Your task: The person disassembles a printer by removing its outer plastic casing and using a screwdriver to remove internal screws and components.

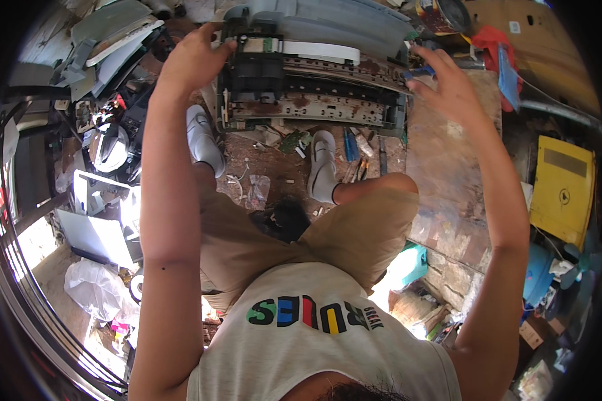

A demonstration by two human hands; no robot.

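A partly dismantled printer [328, 107] lies across the floor in front of me. Its cover is off, baring rusty metal rails and rollers. A black carriage [255, 73] sits toward its left end, and a white ribbon cable [321, 51] runs rightward from there. My left hand [192, 59] grips the printer's left end, thumb on the near side and fingers farther back. At the opposite end my right hand [448, 83] holds the edge with thumb and fingers bent round it. Its fingertips are partly hard to make out.
Screwdrivers [362, 168] and small scraps lie between my feet and beyond. A wooden board [448, 150] is at the right, near a yellow panel [563, 190]. Grey plastic covers [117, 50] and electronic scrap pile up at the left. A red bag [498, 57] hangs far right.
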